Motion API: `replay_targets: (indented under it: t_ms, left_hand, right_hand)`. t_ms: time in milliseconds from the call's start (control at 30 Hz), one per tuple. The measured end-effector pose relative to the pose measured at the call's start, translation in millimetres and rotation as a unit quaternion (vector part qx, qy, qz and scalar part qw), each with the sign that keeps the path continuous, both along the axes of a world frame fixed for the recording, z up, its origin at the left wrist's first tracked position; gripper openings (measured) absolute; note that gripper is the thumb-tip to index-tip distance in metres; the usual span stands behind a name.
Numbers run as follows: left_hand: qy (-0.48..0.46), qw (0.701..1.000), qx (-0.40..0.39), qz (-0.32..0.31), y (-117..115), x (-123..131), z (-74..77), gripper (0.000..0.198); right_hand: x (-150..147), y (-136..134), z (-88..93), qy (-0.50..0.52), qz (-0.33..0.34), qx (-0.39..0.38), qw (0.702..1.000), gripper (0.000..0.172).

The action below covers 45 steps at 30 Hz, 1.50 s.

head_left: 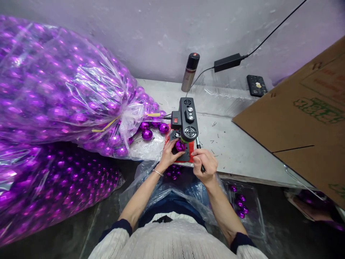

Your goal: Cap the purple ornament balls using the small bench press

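Note:
A shiny purple faceted bauble [180, 145] sits under the head of a small black bench machine [189, 118]. My left hand [170, 153] grips that bauble from its left and front, fingers and thumb around it. My right hand [205, 163] is closed round the black handle of the machine's lever [198, 144], at the machine's right side. The machine's dark base [184, 157] rests on a red sheet [191, 147]. Several loose baubles [147, 135] lie on the table just left of the machine.
Big clear bags of purple baubles [61, 82] fill the left side. Behind the machine stand a spray can [190, 72], a power adapter [228, 63] and a phone [256, 85]. A cardboard box [299, 126] leans in at right. Below, a clear tub [253, 212] holds several baubles.

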State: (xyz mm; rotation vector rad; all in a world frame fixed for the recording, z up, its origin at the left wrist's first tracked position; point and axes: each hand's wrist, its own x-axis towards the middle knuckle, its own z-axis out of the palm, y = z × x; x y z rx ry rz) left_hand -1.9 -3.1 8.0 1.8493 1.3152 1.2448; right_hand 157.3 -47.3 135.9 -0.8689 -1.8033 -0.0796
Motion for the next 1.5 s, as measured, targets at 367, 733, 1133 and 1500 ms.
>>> replay_targets:
  t_ms: [367, 733, 1133, 1500]
  left_hand:
    - [-0.001, 1.0, 0.031, 0.0, -1.1, 1.1, 1.2, 0.065]
    - [0.011, 1.0, 0.029, -0.002, -0.6, 0.6, 1.2, 0.066]
    - [-0.005, 1.0, 0.009, -0.002, -1.4, 1.7, 3.5, 0.066]
    - [0.154, 0.975, 0.084, -0.136, -115.3, -11.4, -18.4, 0.058]
  right_hand:
    - [-5.7, 4.8, -36.5, 0.049, 0.003, 0.033, 0.998, 0.026]
    - [-6.7, 8.9, -58.4, 0.054, -0.004, 0.054, 0.997, 0.029]
    - [-7.7, 1.5, 0.2, 0.089, -0.047, -0.016, 0.995, 0.026]
    - [-10.0, 3.1, 7.2, 0.09, -0.045, -0.023, 0.995, 0.028]
